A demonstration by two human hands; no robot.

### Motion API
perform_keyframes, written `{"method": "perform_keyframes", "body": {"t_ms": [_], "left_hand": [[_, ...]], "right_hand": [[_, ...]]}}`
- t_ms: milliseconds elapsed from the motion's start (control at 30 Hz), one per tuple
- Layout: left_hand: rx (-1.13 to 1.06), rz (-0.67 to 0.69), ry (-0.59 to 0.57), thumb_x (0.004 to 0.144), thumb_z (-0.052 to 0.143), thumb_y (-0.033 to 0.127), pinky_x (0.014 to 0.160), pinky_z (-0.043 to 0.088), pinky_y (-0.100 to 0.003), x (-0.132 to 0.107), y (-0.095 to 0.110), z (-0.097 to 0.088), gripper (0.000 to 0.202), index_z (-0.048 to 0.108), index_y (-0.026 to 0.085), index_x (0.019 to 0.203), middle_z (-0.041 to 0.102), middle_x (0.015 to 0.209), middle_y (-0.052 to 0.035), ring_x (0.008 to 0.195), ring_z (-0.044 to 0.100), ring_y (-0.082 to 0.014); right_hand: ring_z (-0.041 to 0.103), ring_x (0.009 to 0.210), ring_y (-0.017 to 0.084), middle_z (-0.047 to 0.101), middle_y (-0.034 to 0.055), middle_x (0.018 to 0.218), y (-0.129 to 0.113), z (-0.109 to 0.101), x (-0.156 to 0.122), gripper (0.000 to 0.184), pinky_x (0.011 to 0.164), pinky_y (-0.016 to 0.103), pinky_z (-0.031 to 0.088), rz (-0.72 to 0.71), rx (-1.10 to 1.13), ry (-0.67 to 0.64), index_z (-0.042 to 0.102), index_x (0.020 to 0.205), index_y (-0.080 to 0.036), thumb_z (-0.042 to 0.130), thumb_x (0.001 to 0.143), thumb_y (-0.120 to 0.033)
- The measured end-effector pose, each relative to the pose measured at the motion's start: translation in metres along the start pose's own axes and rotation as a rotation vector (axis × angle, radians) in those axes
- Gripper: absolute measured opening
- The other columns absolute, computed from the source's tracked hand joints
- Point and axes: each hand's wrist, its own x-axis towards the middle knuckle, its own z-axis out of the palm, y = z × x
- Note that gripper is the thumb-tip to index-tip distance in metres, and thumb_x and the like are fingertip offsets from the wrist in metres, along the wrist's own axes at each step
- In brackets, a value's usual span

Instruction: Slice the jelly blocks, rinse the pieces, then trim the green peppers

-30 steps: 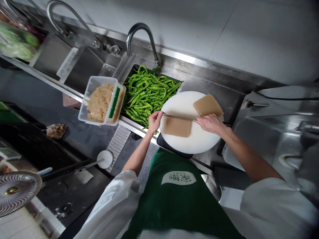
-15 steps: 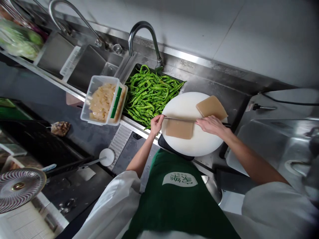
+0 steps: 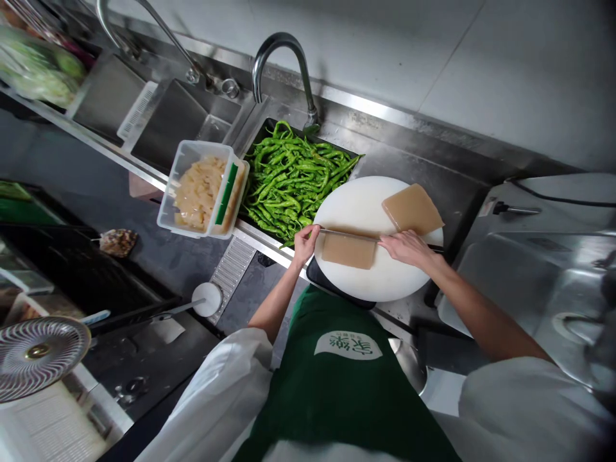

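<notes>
A long knife (image 3: 349, 235) lies level across a tan rectangular slab (image 3: 349, 251), along the slab's far side. My right hand (image 3: 407, 248) is closed round its handle, whose dark end shows past the wrist. At the blade's other end, my left hand (image 3: 306, 242) pinches the tip. The slab rests flat on a round white cutting board (image 3: 375, 285). Behind my right hand, a second tan slab (image 3: 412, 209) sits at the board's right rim. Whether the blade has entered the first slab cannot be made out.
Left of the board, green peppers (image 3: 293, 179) fill a black tray under a curved faucet (image 3: 283, 38). A clear plastic tub (image 3: 168, 208) of tan pieces stands at the counter edge. Metal sinks (image 3: 168, 128) lie further left; a metal basin (image 3: 510, 269) is at right.
The view has shifted slightly. The knife's handle end sits a little lower, so the blade slants a bit more; both hands keep their hold on it.
</notes>
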Motion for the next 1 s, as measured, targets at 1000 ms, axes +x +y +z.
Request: {"method": "perform_keyframes", "body": {"t_ms": [1000], "left_hand": [[0.024, 0.141, -0.049, 0.096, 0.066, 0.058, 0.082, 0.053, -0.034, -0.018, -0.004, -0.011, 0.044, 0.082, 0.018, 0.088, 0.076, 0.088, -0.0070, 0.084, 0.069, -0.0203]], "right_hand": [[0.072, 0.081, 0.025, 0.078, 0.0126, 0.090, -0.010, 0.017, -0.014, 0.045, 0.069, 0.032, 0.030, -0.028, -0.015, 0.048, 0.070, 0.103, -0.016, 0.032, 0.112, -0.041]]}}
